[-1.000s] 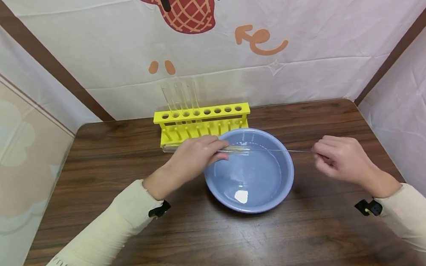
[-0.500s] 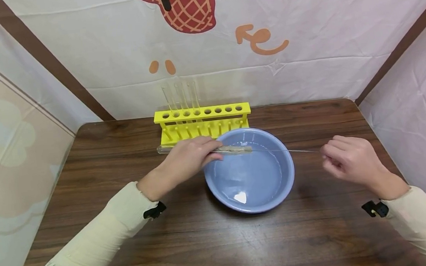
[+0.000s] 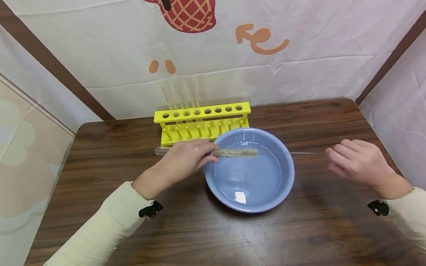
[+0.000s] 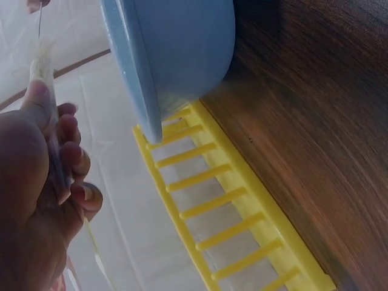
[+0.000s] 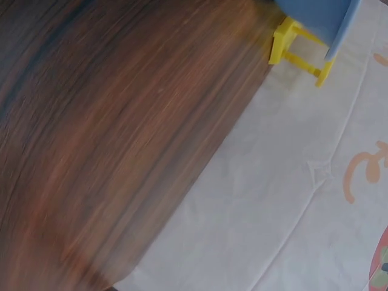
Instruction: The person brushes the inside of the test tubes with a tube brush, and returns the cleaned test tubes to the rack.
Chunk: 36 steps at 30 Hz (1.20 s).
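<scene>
In the head view my left hand (image 3: 184, 159) grips a clear glass test tube (image 3: 161, 150), held almost level over the left side of a blue basin (image 3: 252, 206). Pale bristles of a test tube brush (image 3: 238, 152) show at the tube's mouth end; how much of them lies inside the glass I cannot tell. My right hand (image 3: 358, 164), fingers curled, pinches the far end of the brush's thin wire handle (image 3: 303, 153), right of the basin. In the left wrist view, thumb and fingers wrap the tube, with the bristles (image 4: 42, 63) beyond the thumb. The right wrist view shows no hand.
Behind the basin, a yellow test tube rack (image 3: 203, 113) holds 3 upright clear test tubes (image 3: 182, 97). Water lies in the basin. All stands on a dark wooden table (image 3: 224, 252), with a printed cloth (image 3: 307, 72) hanging behind.
My right hand has moved right with the wire handle, while my left hand has shifted slightly left with the tube. More of the bristles shows beyond my left fingers.
</scene>
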Tool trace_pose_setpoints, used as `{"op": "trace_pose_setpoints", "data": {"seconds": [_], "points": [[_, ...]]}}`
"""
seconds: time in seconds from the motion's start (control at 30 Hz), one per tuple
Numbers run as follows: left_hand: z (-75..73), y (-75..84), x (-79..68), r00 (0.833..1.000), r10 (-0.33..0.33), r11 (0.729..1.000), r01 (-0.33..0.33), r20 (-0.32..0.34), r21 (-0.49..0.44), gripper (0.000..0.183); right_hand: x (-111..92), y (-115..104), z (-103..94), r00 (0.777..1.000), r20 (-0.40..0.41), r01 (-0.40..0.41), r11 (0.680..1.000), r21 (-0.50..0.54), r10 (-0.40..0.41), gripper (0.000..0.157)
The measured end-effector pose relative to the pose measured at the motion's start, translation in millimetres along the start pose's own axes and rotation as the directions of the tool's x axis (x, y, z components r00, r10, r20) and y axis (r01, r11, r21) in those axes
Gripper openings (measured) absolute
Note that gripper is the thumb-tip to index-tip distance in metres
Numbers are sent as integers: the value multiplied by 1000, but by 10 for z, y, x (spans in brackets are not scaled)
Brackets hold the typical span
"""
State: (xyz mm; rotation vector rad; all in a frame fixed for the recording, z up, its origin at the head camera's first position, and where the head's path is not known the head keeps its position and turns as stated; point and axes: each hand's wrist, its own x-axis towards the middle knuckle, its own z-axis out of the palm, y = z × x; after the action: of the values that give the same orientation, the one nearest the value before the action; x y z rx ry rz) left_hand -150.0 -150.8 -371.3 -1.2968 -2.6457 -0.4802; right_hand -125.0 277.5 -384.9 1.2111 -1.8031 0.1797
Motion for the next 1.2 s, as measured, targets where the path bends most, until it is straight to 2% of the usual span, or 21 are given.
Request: {"op": "trace_pose_setpoints", "data": {"seconds": [0.2, 0.53, 0.87, 1.2], "points": [[-14, -7, -23, 1000, 5, 1000, -5, 12, -27, 24, 23, 9, -18, 996, -82, 34, 998, -58, -39, 30], [-31, -12, -29, 999, -20, 1000, 20, 40, -7, 20, 8, 18, -41, 984, -176, 10, 993, -116, -31, 29], [-22, -25, -35, 999, -12, 1000, 13, 43, -10, 17, -39, 40, -66, 979, -202, -3, 986, -164, -31, 30], [-4, -42, -39, 998, -18, 1000, 18, 53, -6, 17, -57, 41, -73, 978, -206, -20, 986, -166, -15, 30]]}}
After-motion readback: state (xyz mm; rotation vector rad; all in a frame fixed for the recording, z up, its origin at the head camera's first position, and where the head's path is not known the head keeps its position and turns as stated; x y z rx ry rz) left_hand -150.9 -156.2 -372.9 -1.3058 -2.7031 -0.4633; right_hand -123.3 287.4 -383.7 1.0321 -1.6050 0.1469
